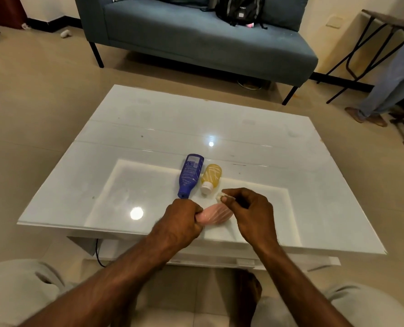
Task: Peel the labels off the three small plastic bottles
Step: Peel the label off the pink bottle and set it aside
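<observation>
My left grip (182,219) was curled round the base of the pink bottle (216,214), while my right grip (250,213) pinched its white end between thumb and fingertips. I held the bottle on its side, low over the near part of the white desk (149,128). Just beyond, the blue bottle (190,175) and the yellow bottle (210,177) lay side by side, caps towards me. Farther off stood a blue sofa (196,36) bearing a black backpack (240,9).
</observation>
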